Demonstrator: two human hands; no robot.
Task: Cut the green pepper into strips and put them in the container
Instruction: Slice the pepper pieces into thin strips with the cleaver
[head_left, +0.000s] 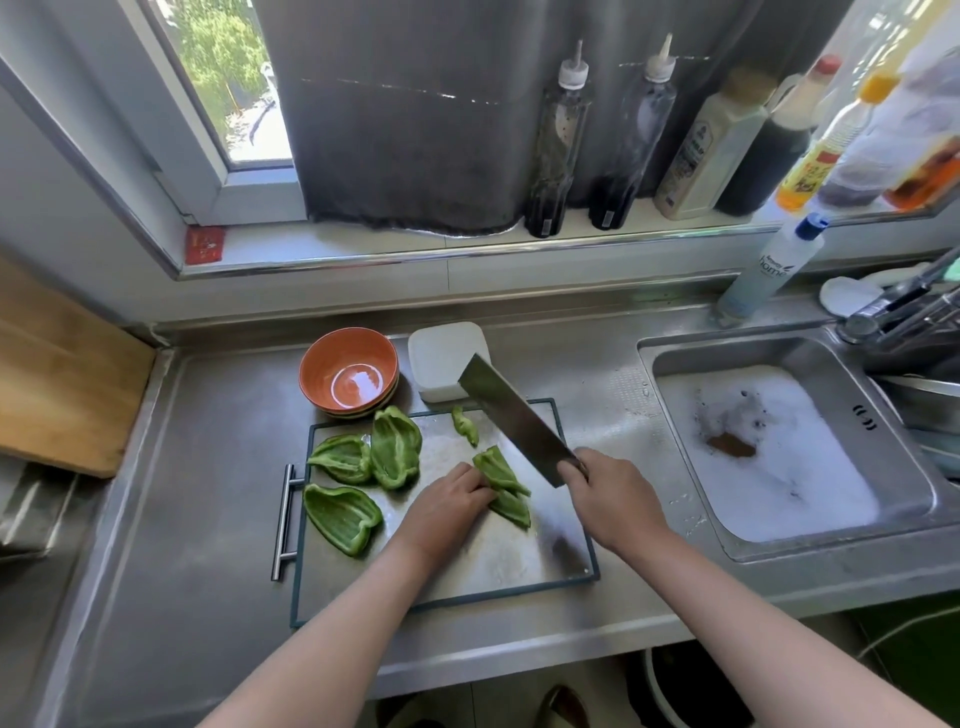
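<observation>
The left hand (452, 499) is curling its fingers over a pepper piece (501, 480), pinning it near the middle of the cutting board (493, 551) on the bench (208, 519). The right hand (613, 493) is gripping the cleaver (514, 415), blade lifted clear and angling toward the white container (447, 358) behind the board. Three pepper halves (395, 447) are lying on the board's left side.

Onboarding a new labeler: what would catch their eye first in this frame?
The cleaver, gripped by the right hand and raised at an angle over the cutting board, while the left hand holds down a green pepper piece beside the blade. Next, the large pepper halves on the board's left side, and the foam-filled sink at right.
</observation>
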